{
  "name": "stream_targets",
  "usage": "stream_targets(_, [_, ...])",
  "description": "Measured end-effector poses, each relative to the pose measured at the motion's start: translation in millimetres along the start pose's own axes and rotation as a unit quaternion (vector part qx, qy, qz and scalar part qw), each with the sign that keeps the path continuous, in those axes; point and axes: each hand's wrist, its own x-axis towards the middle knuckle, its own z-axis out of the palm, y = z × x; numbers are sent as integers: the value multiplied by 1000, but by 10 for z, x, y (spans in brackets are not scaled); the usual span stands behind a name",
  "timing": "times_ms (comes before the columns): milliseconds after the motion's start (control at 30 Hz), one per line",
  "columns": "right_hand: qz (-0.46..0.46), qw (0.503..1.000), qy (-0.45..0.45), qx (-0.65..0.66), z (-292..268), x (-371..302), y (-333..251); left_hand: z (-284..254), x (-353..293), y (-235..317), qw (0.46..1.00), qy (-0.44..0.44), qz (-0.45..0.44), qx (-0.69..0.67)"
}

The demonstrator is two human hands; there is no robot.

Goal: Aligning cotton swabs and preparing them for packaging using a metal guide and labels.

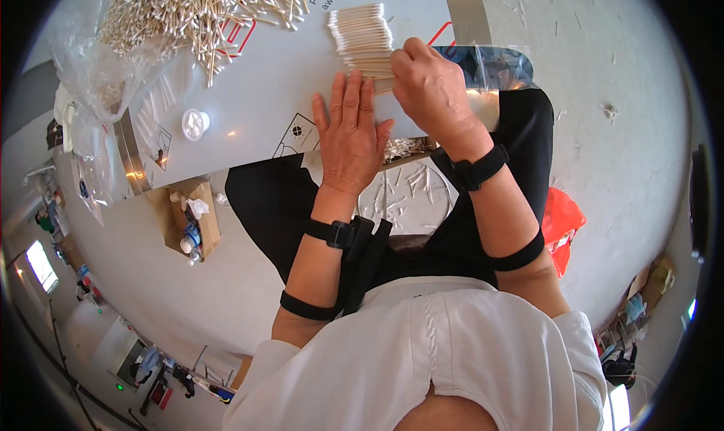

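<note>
Presently: one row of cotton swabs [360, 35], laid side by side on the grey tabletop [256, 92], just beyond the hands. Left hand [348, 141]: palm down, fingers extended, slightly spread, tips by the row's near end. Right hand [431, 84]: curled at the near right corner (whether pinching a swab, cannot tell). Probable hazard: uneven pushing could skew the row.

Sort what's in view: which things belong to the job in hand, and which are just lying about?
In the job:
left hand, flat
right hand, curled
lined-up cotton swabs
loose swab pile

Apparently just lying about:
open cardboard box, on floor
orange-red bag
</note>
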Motion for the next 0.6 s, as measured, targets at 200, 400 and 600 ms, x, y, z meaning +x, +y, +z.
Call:
stream_targets(200, [-15, 999, -14, -44, -12, -5, -7, 30, -6, 3, 1000, 21, 2, -11])
stream_targets(400, [-72, 997, -14, -26, -71, -45, 58, 37, -15, -16, 999, 42, 4, -15])
stream_targets(600, [-14, 999, -16, 39, -65, -92, 78, 21, -13, -16, 998, 43, -1, -35])
